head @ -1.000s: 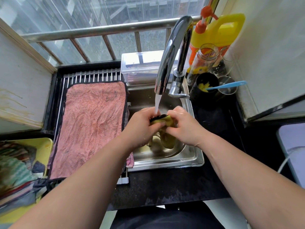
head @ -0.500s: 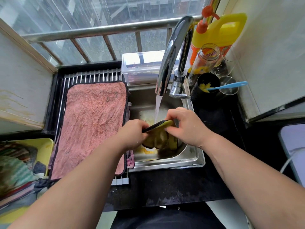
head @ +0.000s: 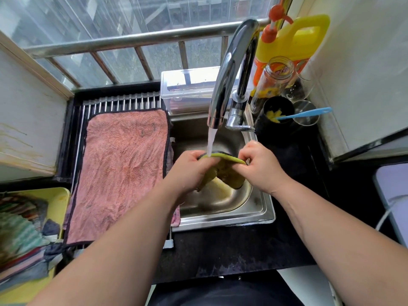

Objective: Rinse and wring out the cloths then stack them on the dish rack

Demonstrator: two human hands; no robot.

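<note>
The step in hand is the rinse. Both hands hold the green cloth point(head: 223, 171) over the sink point(head: 220, 217), under the water point(head: 210, 140) that runs from the tap point(head: 231, 69) at 12 o'clock.

The left hand point(head: 189, 171) grips the left end of the cloth, with its fingers point(head: 195, 156) curled round it. The right hand point(head: 260, 168) pinches the right end between thumb and fingers point(head: 244, 154). The top edge is pulled out between the 2 hands, and the water hits it close to the left hand. The rest of the cloth hangs down into the sink. I cannot tell if it touches the bottom.

The pink cloth point(head: 123, 168) lies spread flat on the rack point(head: 119, 102), at 9 o'clock from the sink. So 1 cloth looks done.

I think the wring comes next. For that, both hands need to bunch the green cloth up tight and twist it over the sink, so the drips fall in there and not on the counter point(head: 220, 250). Then it goes to 9 o'clock, on top of the pink cloth. The tap is on, so it may need a turn too.
</note>
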